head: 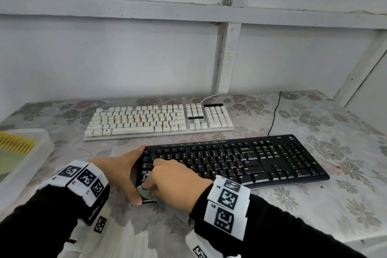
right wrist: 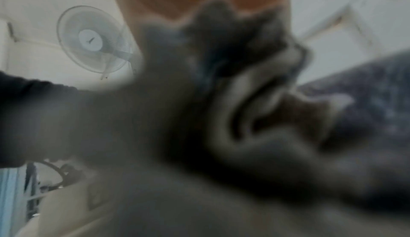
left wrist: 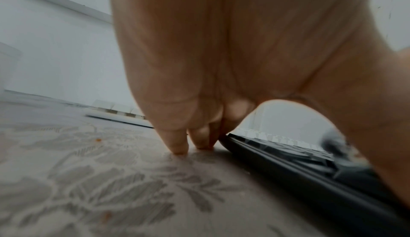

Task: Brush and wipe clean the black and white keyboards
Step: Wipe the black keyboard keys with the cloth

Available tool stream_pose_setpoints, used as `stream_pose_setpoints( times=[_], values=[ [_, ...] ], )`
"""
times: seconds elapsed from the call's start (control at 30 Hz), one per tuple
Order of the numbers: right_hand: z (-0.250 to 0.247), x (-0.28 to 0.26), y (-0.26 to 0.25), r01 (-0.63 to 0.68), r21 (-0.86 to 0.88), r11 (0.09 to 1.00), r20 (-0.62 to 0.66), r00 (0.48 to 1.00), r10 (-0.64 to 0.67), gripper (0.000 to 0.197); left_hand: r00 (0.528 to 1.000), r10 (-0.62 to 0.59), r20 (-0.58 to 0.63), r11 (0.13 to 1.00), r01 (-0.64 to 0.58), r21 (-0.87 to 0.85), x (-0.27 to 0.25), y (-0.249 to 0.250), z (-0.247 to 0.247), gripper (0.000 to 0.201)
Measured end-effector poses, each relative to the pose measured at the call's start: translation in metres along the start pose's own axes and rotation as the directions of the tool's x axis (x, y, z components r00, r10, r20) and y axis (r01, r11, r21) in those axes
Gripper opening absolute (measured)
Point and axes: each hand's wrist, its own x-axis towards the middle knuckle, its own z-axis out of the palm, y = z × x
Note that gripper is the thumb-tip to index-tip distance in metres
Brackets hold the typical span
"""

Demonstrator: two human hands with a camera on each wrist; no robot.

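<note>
Bunching a grey cloth (head: 146, 191) in its curled grip, the right hand (head: 176, 178) presses it on the left end of the black keyboard (head: 240, 161), lower centre of the frame. The left hand (head: 123, 172), fingers straight, braces that end. The white keyboard (head: 159, 120) lies behind, mid-frame, on the floral surface (head: 335, 174).

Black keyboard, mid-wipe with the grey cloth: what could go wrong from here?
The right hand rubs the grey cloth over the black keyboard; cloth folds might catch and lift a keycap. Only the left hand braces its left edge, so it could slide right. The white keyboard shows orange specks, unwiped.
</note>
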Motion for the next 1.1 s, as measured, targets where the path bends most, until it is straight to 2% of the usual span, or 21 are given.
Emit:
stream_pose_setpoints(
  times=[0.13,0.27,0.4,0.53,0.6,0.7,0.77,1.0,1.1],
  values=[
    [-0.004,-0.022,0.027,-0.063,-0.031,0.998,-0.01,0.998,0.063,0.027,1.0,0.005,-0.008,0.999,-0.005,-0.034,0.002,-0.004,0.0,0.168],
    [-0.01,-0.057,0.065,-0.168,0.028,0.985,-0.068,0.983,0.169,0.027,1.0,0.025,0.009,0.998,-0.025,-0.062,0.002,-0.005,0.001,0.165],
    [-0.022,-0.091,0.096,-0.204,-0.045,0.978,-0.094,0.975,0.199,0.022,1.0,0.013,0.013,0.999,-0.012,-0.049,0.003,-0.005,0.001,0.164],
    [-0.036,-0.109,0.117,-0.342,-0.111,0.933,-0.141,0.935,0.326,0.02,1.0,0.007,0.01,0.999,-0.007,-0.034,0.001,-0.004,0.001,0.164],
    [-0.038,-0.112,0.12,-0.351,-0.129,0.927,-0.153,0.931,0.331,0.02,1.0,0.004,0.013,1.0,-0.004,-0.029,0.001,-0.004,0.0,0.164],
    [-0.031,-0.11,0.116,-0.296,-0.062,0.953,-0.133,0.949,0.286,0.018,1.0,-0.005,0.023,1.0,0.005,-0.02,0.001,-0.002,0.0,0.16],
    [-0.024,-0.112,0.118,-0.3,-0.103,0.948,-0.138,0.949,0.285,0.02,1.0,-0.01,0.029,1.0,0.01,-0.014,0.0,-0.001,0.0,0.157],
    [-0.03,-0.141,0.151,-0.429,-0.147,0.891,-0.176,0.898,0.403,0.015,0.999,-0.002,0.034,0.999,0.004,-0.045,0.0,-0.002,0.002,0.161],
    [-0.037,-0.152,0.164,-0.507,-0.12,0.853,-0.191,0.855,0.482,0.013,1.0,-0.001,0.03,0.999,0.002,-0.051,-0.001,-0.001,0.001,0.162]
  ],
)
